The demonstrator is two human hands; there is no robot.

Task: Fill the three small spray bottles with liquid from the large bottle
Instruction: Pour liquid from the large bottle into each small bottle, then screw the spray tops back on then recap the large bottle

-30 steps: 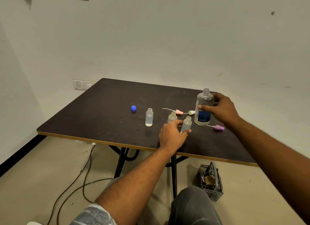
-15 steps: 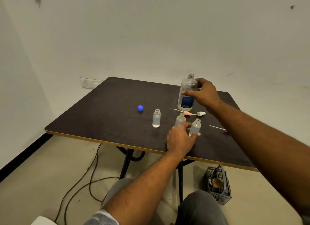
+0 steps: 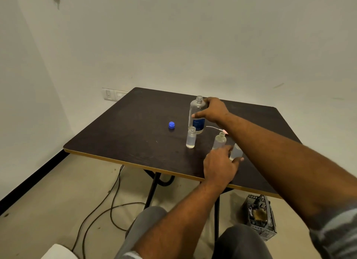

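My right hand (image 3: 213, 110) grips the large clear bottle (image 3: 196, 114), uncapped, blue-labelled, held upright just behind the left small bottle (image 3: 191, 138). That small bottle stands open on the dark table (image 3: 125, 135) with a little liquid at its bottom. My left hand (image 3: 220, 165) holds the right small bottle (image 3: 236, 152) near the table's front edge; my right forearm hides its top. The middle small bottle (image 3: 219, 141) stands just beyond my left fingers. The blue cap (image 3: 171, 125) lies to the left.
A pink-tipped spray nozzle with a thin tube (image 3: 216, 128) lies behind the small bottles, partly under my right arm. Cables (image 3: 108, 204) trail on the floor under the table. A grey basket (image 3: 259, 216) sits on the floor at the right.
My right hand lifted the large bottle from the table's right side and carried it left, to behind the left small bottle. My left hand stayed on the right small bottle.
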